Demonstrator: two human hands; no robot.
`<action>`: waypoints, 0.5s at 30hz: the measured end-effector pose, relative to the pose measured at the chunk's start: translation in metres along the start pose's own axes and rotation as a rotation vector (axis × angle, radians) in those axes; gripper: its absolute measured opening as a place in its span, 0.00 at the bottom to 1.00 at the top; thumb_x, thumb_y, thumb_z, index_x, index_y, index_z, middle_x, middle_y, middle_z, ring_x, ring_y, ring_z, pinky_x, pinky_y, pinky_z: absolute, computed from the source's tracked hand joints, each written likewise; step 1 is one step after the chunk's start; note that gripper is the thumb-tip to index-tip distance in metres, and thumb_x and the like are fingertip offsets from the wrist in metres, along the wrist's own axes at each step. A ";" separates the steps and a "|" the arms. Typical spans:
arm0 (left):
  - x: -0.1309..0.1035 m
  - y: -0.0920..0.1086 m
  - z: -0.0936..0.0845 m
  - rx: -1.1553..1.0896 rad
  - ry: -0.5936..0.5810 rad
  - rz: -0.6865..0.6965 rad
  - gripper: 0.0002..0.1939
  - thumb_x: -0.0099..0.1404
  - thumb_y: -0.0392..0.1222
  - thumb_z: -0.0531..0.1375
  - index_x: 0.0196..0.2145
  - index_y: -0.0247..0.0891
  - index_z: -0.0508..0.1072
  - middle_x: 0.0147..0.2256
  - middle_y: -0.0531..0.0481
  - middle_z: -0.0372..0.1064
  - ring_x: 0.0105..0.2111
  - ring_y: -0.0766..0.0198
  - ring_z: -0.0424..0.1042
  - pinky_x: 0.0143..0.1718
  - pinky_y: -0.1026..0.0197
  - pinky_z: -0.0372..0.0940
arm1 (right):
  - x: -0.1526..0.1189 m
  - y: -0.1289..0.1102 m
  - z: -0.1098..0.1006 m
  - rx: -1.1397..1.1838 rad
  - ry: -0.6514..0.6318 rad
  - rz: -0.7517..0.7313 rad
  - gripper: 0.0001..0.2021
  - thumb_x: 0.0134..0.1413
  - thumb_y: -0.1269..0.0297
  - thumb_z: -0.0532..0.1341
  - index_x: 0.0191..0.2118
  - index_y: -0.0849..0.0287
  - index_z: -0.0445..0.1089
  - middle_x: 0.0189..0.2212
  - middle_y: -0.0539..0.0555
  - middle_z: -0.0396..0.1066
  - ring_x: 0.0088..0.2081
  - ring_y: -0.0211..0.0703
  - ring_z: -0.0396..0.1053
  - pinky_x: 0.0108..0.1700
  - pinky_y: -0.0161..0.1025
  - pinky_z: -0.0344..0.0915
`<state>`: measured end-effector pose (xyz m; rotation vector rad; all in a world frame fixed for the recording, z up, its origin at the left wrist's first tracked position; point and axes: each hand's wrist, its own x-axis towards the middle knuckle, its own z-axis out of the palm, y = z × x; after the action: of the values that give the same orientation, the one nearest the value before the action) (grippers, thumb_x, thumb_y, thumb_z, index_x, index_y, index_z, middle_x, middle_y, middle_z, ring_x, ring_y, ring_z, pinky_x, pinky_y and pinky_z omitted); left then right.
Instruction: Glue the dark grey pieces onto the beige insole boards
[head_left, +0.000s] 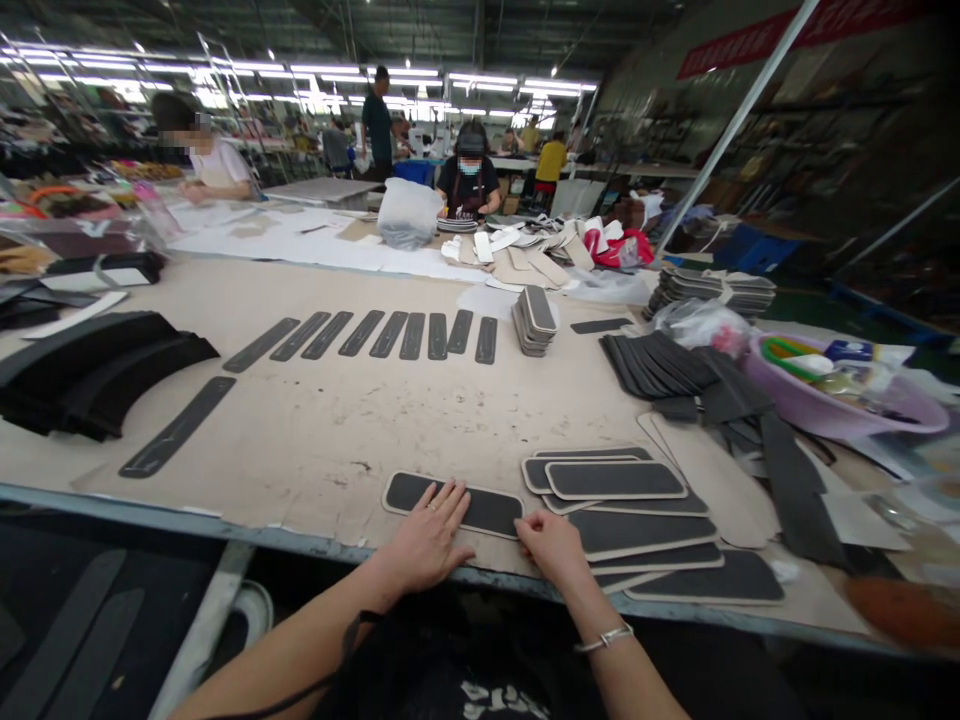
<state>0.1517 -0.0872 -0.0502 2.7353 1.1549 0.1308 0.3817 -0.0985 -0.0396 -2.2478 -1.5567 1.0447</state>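
Observation:
A dark rectangular panel with rounded corners and a beige border (491,508) lies near the table's front edge. My left hand (431,530) rests flat across its middle, fingers stretched out. At the panel's right end, my right hand (553,542) is closed, thumb and forefinger pinching at the border. Just right of that hand, several similar bordered panels (645,532) overlap in a loose pile. Farther up the table, several narrow dark strips with a shiny surface (363,333) lie in a slanting row. One longer strip (178,428) sits apart on the left.
A small stack of bordered pieces (535,320) stands beyond the row. Curved black pieces (97,370) are piled at left. On the right are fanned dark pieces (652,368) and a purple basin (847,400) of supplies. A masked co-worker (469,185) sits across the table (337,420).

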 end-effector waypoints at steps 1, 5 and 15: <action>-0.003 -0.004 0.000 0.011 0.007 -0.021 0.38 0.64 0.60 0.45 0.63 0.33 0.46 0.64 0.37 0.42 0.63 0.50 0.42 0.61 0.45 0.43 | 0.000 0.001 0.001 0.005 -0.002 0.003 0.10 0.52 0.61 0.56 0.23 0.56 0.67 0.17 0.47 0.71 0.24 0.38 0.69 0.28 0.31 0.58; -0.021 -0.025 -0.003 0.072 0.014 -0.106 0.37 0.64 0.60 0.45 0.63 0.33 0.47 0.63 0.36 0.42 0.63 0.49 0.42 0.61 0.46 0.44 | 0.003 0.005 0.004 0.026 0.009 -0.003 0.10 0.52 0.61 0.56 0.24 0.55 0.67 0.17 0.47 0.71 0.24 0.38 0.69 0.28 0.31 0.58; -0.046 -0.059 -0.002 0.201 0.154 -0.162 0.38 0.59 0.61 0.51 0.60 0.34 0.56 0.63 0.35 0.45 0.62 0.46 0.48 0.58 0.49 0.52 | -0.004 -0.007 -0.003 -0.001 0.093 -0.026 0.10 0.52 0.62 0.57 0.24 0.56 0.69 0.19 0.48 0.72 0.28 0.38 0.71 0.32 0.30 0.60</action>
<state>0.0781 -0.0800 -0.0602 2.8285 1.5024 0.2189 0.3772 -0.0983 -0.0319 -2.2369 -1.5441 0.9194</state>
